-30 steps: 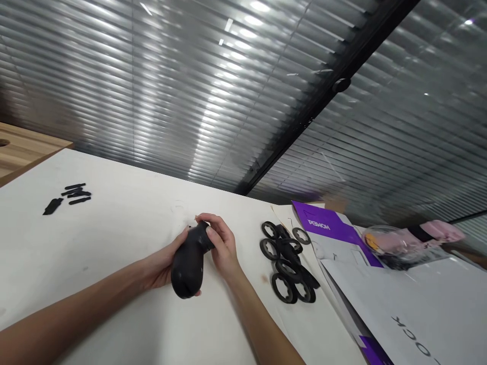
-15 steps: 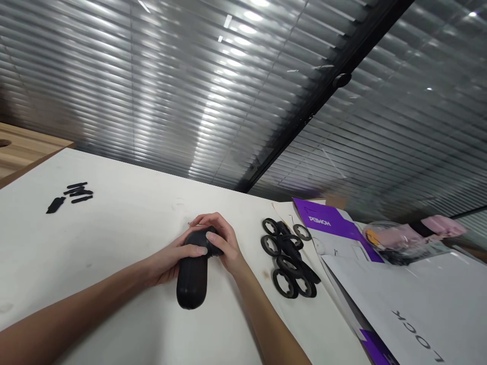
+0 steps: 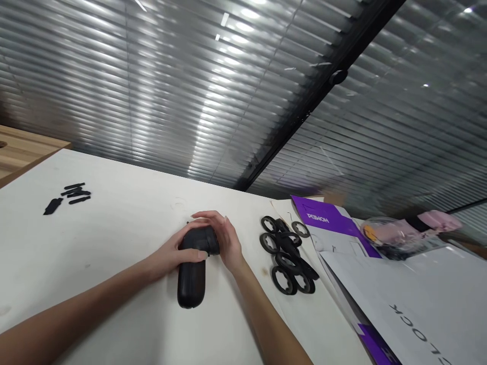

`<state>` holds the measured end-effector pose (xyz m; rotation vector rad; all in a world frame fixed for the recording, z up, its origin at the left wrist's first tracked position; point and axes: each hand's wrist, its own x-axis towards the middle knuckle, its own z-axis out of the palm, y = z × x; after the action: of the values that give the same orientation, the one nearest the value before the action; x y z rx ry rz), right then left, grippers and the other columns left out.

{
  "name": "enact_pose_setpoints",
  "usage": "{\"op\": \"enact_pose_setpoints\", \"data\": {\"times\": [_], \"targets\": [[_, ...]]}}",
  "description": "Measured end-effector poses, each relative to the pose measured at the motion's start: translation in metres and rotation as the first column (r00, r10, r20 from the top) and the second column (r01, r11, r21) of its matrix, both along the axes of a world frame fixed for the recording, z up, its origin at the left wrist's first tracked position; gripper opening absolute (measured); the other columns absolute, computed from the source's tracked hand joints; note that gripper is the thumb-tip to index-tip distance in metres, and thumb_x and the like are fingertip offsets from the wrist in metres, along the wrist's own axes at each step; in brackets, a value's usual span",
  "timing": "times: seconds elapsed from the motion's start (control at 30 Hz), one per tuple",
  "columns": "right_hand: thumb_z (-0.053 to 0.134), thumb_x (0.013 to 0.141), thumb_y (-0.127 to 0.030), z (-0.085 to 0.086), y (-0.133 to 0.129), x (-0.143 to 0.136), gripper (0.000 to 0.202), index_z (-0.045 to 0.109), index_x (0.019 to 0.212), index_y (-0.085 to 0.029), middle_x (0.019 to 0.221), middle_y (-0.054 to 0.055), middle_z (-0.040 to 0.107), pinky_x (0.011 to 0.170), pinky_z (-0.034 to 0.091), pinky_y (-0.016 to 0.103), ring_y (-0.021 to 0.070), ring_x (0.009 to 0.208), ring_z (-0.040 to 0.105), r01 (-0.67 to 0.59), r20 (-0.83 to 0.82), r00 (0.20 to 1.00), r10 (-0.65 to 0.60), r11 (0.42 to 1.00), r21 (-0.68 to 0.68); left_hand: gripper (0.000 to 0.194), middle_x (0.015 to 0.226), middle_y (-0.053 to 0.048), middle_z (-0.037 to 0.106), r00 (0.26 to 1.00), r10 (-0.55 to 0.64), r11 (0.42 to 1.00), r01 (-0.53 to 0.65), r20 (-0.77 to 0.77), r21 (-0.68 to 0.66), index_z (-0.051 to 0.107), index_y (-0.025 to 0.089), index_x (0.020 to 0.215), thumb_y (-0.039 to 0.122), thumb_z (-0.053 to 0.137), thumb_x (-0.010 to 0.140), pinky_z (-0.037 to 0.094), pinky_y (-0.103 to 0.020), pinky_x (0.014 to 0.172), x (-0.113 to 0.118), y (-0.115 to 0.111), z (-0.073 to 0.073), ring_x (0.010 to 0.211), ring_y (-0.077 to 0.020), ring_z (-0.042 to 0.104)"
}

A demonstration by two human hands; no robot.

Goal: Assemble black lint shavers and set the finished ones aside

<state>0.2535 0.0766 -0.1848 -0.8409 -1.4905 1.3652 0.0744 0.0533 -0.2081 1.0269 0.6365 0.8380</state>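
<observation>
While the left hand (image 3: 171,257) is clamped on the black, rounded, L-shaped, plastic-looking device (image 3: 192,284) at the near middle of the white, flat tabletop (image 3: 125,228), the right hand (image 3: 230,246) curves beside its right end; whether it grips, I cannot tell; the step seems handling this end; the next move probably calls for steady left support.

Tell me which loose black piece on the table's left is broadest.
The black piece lowest and leftmost of that group: visibly wider than the slim strips to its upper right.
</observation>
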Motion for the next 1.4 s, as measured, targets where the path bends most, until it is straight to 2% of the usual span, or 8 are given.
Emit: {"op": "enact_pose_setpoints", "data": {"times": [0.17, 0.33, 0.53, 0.77, 0.97, 1.13, 1.3, 1.4], "targets": [[0.038, 0.101, -0.071, 0.003, -0.002, -0.002, 0.064, 0.079, 0.1, -0.022, 0.108, 0.01, 0.077, 0.097, 0.053, 0.043, 0.0284, 0.103, 0.069, 0.035, 0.045, 0.999, -0.029, 0.989, -0.143, 0.066, 0.142, -0.008, 0.061, 0.985, 0.032, 0.989, -0.007, -0.167, 0.146, 0.061, 0.029, 0.14, 0.035, 0.082, 0.077, 0.047, -0.049, 0.107, 0.0, 0.0, -0.002, 0.128, -0.0351, 0.057], [0.065, 0.093, -0.049, 0.003, -0.005, -0.008, 0.033, 0.081, 0.101, -0.022, 0.109, 0.008, 0.079, 0.104, 0.051, 0.045, 0.0309, 0.11, 0.07, 0.047, 0.087, 0.995, -0.038, 0.993, -0.105, 0.063, 0.134, -0.009, 0.062, 0.98, 0.036, 0.99, -0.007, -0.194, 0.144, 0.06, 0.028, 0.14, 0.037, 0.08, 0.081, 0.051, -0.046, 0.101, 0.002, -0.002, -0.001, 0.125, -0.0345, 0.058], [0.057, 0.079, -0.027, -0.002, -0.007, -0.012, 0.033, 0.082, 0.101, -0.022, 0.106, 0.008, 0.08, 0.1, 0.051, 0.045, 0.0316, 0.108, 0.071, 0.069, 0.026, 0.997, -0.066, 0.985, -0.159, 0.063, 0.152, -0.008, 0.05, 0.98, 0.023, 0.993, 0.001, -0.199, 0.117, 0.053, 0.033, 0.148, 0.042, 0.075, 0.089, 0.046, -0.047, 0.111, -0.002, -0.005, -0.003, 0.141, -0.035, 0.047], [0.056, 0.076, -0.028, 0.0, -0.008, -0.014, 0.036, 0.085, 0.096, -0.023, 0.108, 0.006, 0.08, 0.101, 0.049, 0.042, 0.0302, 0.109, 0.068, 0.157, 0.108, 0.984, -0.144, 0.98, -0.123, 0.049, 0.141, -0.005, 0.058, 0.996, -0.037, 0.999, 0.036, -0.086, -0.01, 0.06, 0.033, 0.137, 0.051, 0.071, 0.092, 0.044, -0.042, 0.103, 0.0, -0.005, -0.003, 0.132, -0.0325, 0.051], [0.054, 0.075, -0.026, 0.002, -0.01, -0.013, 0.041, 0.084, 0.104, -0.023, 0.113, 0.006, 0.081, 0.105, 0.048, 0.046, 0.0317, 0.114, 0.069, 0.14, 0.124, 0.984, -0.128, 0.986, -0.091, 0.059, 0.137, -0.006, 0.06, 0.999, -0.04, 0.99, 0.036, -0.028, -0.134, 0.06, 0.034, 0.14, 0.054, 0.077, 0.087, 0.047, -0.036, 0.088, 0.0, -0.006, -0.003, 0.121, -0.0308, 0.056], [0.056, 0.076, -0.026, 0.003, -0.011, -0.013, 0.044, 0.078, 0.114, -0.023, 0.108, 0.008, 0.083, 0.104, 0.052, 0.048, 0.0331, 0.113, 0.073, 0.093, 0.023, 0.996, -0.091, 0.991, -0.096, 0.058, 0.146, -0.006, 0.054, 1.0, -0.024, 0.996, 0.023, -0.01, -0.084, 0.06, 0.034, 0.142, 0.049, 0.078, 0.089, 0.046, -0.039, 0.1, -0.002, -0.006, -0.001, 0.13, -0.0324, 0.051], [0.053, 0.078, -0.03, -0.001, -0.008, -0.009, 0.043, 0.077, 0.113, -0.021, 0.117, 0.01, 0.081, 0.108, 0.049, 0.051, 0.0341, 0.116, 0.072, 0.101, -0.034, 0.994, -0.104, 0.993, -0.063, 0.056, 0.149, -0.007, 0.052, 1.0, -0.017, 0.996, 0.019, 0.018, -0.092, 0.059, 0.034, 0.142, 0.051, 0.074, 0.091, 0.044, -0.043, 0.106, 0.0, -0.007, -0.003, 0.134, -0.034, 0.05], [0.053, 0.081, -0.029, -0.003, -0.005, -0.008, 0.039, 0.078, 0.109, -0.02, 0.118, 0.01, 0.081, 0.11, 0.048, 0.049, 0.0332, 0.119, 0.071, 0.082, -0.021, 0.996, -0.084, 0.993, -0.08, 0.056, 0.149, -0.008, 0.052, 1.0, 0.01, 1.0, -0.01, -0.03, -0.018, 0.061, 0.032, 0.141, 0.053, 0.074, 0.091, 0.041, -0.047, 0.113, 0.0, -0.006, -0.005, 0.137, -0.0355, 0.047]]}}
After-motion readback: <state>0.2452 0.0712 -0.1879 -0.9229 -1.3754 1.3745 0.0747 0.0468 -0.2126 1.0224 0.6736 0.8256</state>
